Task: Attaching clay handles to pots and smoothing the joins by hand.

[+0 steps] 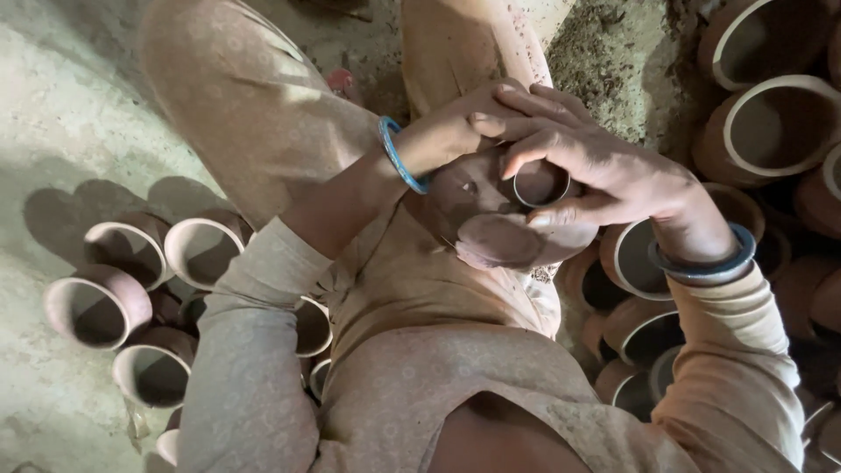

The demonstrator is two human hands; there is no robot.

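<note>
My right hand [604,171] curls its fingers over the small clay pot's [512,219] rim; my left hand [447,131] cups behind it. It seems brittle, so I grip lightly.

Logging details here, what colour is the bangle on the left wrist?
The bangle on the left wrist is blue, seen best in the head view.

Reddish-brown clay pot [491,219], blue bangle [399,158]

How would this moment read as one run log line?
left hand: holds small brown clay pot | right hand: fingers at its rim | surroundings: more clay pots on ground both sides
</note>
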